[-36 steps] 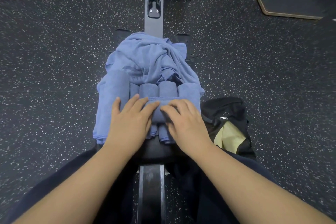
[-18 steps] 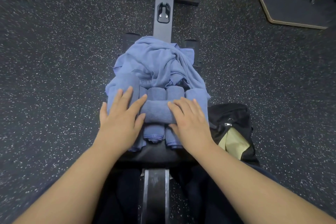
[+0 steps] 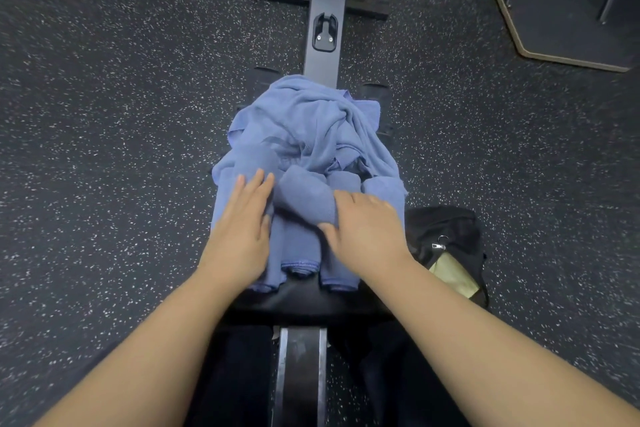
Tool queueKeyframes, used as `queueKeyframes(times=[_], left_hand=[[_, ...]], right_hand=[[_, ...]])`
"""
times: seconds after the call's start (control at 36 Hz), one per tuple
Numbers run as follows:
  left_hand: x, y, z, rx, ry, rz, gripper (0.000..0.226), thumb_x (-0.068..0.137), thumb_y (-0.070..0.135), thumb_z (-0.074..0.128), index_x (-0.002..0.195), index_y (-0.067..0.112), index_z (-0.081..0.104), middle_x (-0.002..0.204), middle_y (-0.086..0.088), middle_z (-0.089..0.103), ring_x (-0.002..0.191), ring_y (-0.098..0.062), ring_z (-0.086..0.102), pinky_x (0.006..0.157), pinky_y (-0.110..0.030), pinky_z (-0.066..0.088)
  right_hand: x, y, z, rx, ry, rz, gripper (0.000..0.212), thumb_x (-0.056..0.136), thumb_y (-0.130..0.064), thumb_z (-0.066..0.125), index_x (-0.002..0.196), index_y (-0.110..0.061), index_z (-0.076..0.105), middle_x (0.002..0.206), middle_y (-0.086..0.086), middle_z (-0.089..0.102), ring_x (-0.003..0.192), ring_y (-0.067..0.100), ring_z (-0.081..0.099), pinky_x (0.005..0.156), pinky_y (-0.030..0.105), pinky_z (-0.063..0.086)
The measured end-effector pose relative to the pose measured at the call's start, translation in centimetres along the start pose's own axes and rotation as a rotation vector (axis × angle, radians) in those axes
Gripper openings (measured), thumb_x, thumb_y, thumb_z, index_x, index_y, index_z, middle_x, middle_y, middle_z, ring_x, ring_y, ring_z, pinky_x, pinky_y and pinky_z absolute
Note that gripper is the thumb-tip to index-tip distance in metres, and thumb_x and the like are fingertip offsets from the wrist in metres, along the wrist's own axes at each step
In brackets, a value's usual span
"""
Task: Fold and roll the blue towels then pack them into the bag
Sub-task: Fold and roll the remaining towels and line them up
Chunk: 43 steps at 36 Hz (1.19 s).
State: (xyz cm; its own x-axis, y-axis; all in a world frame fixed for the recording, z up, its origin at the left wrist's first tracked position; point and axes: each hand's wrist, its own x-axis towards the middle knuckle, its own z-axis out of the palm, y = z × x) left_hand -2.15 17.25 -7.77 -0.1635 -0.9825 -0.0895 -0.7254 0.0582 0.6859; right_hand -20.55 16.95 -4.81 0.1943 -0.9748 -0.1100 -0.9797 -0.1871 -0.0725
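Right hand (image 3: 363,222) grips one end of a rolled towel (image 3: 304,201) lying crosswise, fingers and thumb curled round it. Left hand (image 3: 242,225) lies flat, fingers straight, on the folded towel (image 3: 221,191) just left of the roll. Beyond both hands: heap of loose towels (image 3: 311,121) on the bench (image 3: 304,298). Bag (image 3: 446,239) just right of the right hand, on the floor (image 3: 121,149), unzipped.

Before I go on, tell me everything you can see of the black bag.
The black bag lies on the speckled floor, slumped, just right of the bench and beside the right hand, which does not touch it. It looks like soft dark fabric. Its top gapes open, showing a yellowish lining or item, and a metal zipper pull hangs near the opening. No towels show inside.
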Motion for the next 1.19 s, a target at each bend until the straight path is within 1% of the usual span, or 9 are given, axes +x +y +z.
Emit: queueKeyframes(times=[0.19,0.33,0.42,0.56,0.83,1.0,1.06,1.11,1.19], left_hand=[[-0.4,0.7,-0.2,0.07,-0.038,-0.012,0.055,0.098,0.01,0.044,0.149,0.022,0.03,0.161,0.003,0.008,0.149,-0.02,-0.003,0.118,-0.037,0.012],[-0.8,1.5,0.4,0.324,-0.032,0.115,0.033,0.068,0.024,0.062,0.099,0.015,0.068,0.131,-0.018,0.055,0.132,-0.035,0.036,0.096,-0.069,0.034],[-1.1,2.4,1.0,0.39,-0.03,0.17,0.028,0.074,0.027,0.066,0.1,0.018,0.067,0.116,-0.004,0.063,0.128,-0.025,0.046,0.106,-0.063,0.021],[-1.1,3.6,1.2,0.333,-0.078,0.117,0.04,0.093,0.023,0.051,0.132,0.014,0.046,0.137,0.004,0.051,0.145,-0.013,0.022,0.112,-0.046,-0.011],[-0.1,2.0,0.7,0.366,0.015,0.248,0.028,0.073,0.0,0.056,0.101,0.0,0.056,0.102,-0.011,0.067,0.12,-0.032,0.058,0.098,-0.071,0.024],[0.7,1.2,0.2,0.484,0.039,0.254,0.048,0.076,0.014,0.044,0.119,-0.006,0.057,0.113,-0.009,0.069,0.116,-0.035,0.06,0.091,-0.074,0.032],[1.0,1.6,-0.5,0.477,-0.028,0.183,0.057,0.085,0.02,0.036,0.137,0.0,0.045,0.133,-0.005,0.059,0.134,-0.029,0.045,0.102,-0.073,0.016],[1.2,1.5,-0.9,0.463,-0.08,0.079,0.06,0.096,0.022,0.034,0.153,0.014,0.017,0.155,0.002,0.031,0.149,-0.014,0.007,0.11,-0.051,-0.011],[1.3,1.4,-1.0,0.44,-0.077,0.064,0.064,0.098,0.022,0.038,0.154,0.026,0.006,0.16,0.004,0.018,0.147,-0.008,-0.011,0.106,-0.041,-0.02]], right_hand=[[1.3,-1.2,-1.0,0.012,-0.07,0.101,0.04,0.094,-0.046,0.049,0.114,-0.012,0.049,0.117,0.011,0.059,0.109,0.03,0.055,0.08,0.035,0.038],[1.2,-1.8,-1.3,0.022,-0.094,0.127,0.04,0.094,-0.046,0.05,0.115,-0.012,0.047,0.119,0.01,0.058,0.109,0.03,0.055,0.073,0.033,0.033],[1.0,-1.9,-1.5,0.057,-0.092,0.143,0.04,0.093,-0.047,0.05,0.113,-0.012,0.047,0.116,0.01,0.059,0.107,0.03,0.057,0.075,0.034,0.038],[0.7,-2.2,-1.7,0.171,-0.07,0.198,0.043,0.092,-0.048,0.05,0.111,-0.01,0.046,0.111,0.009,0.061,0.104,0.03,0.058,0.071,0.034,0.037],[0.1,-3.9,-1.5,0.269,-0.115,0.279,0.045,0.092,-0.05,0.049,0.117,-0.012,0.045,0.115,0.006,0.06,0.104,0.028,0.058,0.066,0.032,0.032],[0.1,-4.7,-1.5,0.349,-0.076,0.272,0.051,0.09,-0.047,0.051,0.125,-0.01,0.044,0.115,0.008,0.06,0.103,0.03,0.057,0.067,0.031,0.032],[0.0,-4.9,-1.4,0.381,-0.068,0.246,0.056,0.09,-0.046,0.051,0.131,-0.009,0.04,0.117,0.008,0.059,0.105,0.03,0.055,0.068,0.031,0.031],[0.1,-5.0,-1.3,0.399,-0.08,0.211,0.064,0.091,-0.046,0.051,0.139,-0.007,0.034,0.121,0.01,0.058,0.11,0.029,0.053,0.073,0.031,0.031],[-0.1,-5.0,-1.2,0.426,-0.118,0.188,0.073,0.093,-0.046,0.049,0.146,-0.004,0.023,0.13,0.013,0.054,0.117,0.028,0.05,0.082,0.032,0.035]])
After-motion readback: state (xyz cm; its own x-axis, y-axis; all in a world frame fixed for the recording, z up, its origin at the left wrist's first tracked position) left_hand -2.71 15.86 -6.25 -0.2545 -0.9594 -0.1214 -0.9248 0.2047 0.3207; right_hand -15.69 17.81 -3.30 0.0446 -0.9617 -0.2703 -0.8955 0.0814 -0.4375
